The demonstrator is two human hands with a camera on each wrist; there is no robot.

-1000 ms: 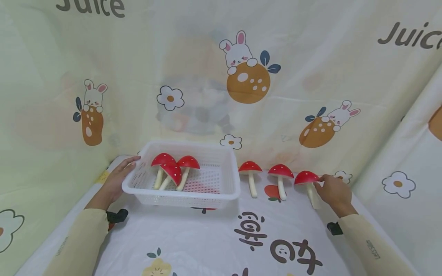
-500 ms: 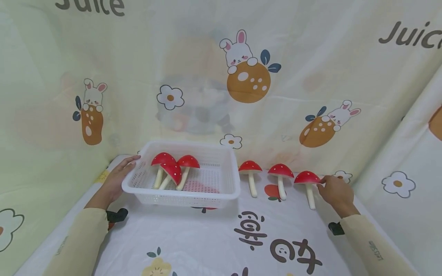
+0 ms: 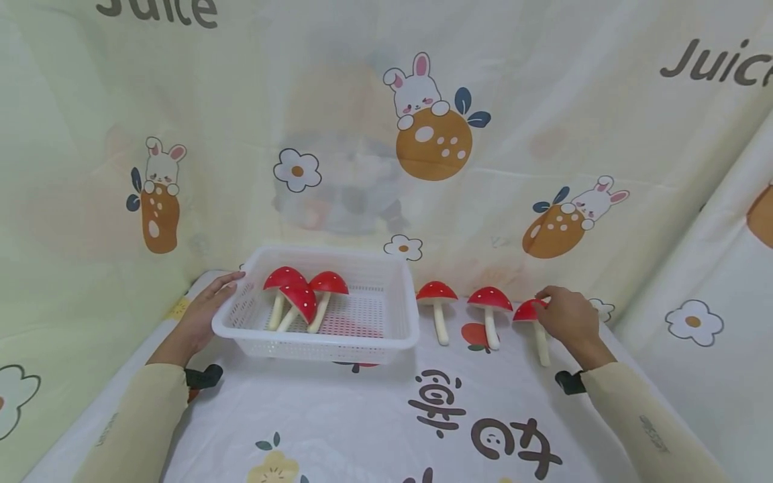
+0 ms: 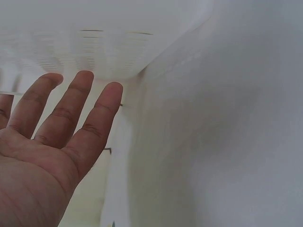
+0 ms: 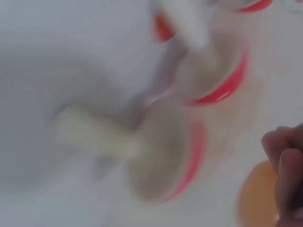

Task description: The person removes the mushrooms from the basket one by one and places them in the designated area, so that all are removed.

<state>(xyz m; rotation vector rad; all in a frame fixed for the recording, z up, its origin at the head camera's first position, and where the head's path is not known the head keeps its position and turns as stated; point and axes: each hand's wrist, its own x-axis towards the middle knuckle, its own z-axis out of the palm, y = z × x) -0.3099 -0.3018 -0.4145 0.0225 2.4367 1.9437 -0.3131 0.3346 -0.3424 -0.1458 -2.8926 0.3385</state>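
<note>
Risk: I judge the rightmost mushroom [image 3: 534, 322] could roll or skid off towards the cloth wall if my right hand [image 3: 568, 322] grips only its smooth cap; the stalk is free.
Right hand: fingers curled over the red cap, apparently touching; whether they actually pinch it I cannot tell, and the wrist view is blurred.
Left hand [image 3: 202, 315]: fingers straight, resting on the basket [image 3: 338, 345] wall.
Mushroom: red, white-dotted cap, pale stalk, lying on the tablecloth [image 3: 362, 416] at the right end of a row of three.
</note>
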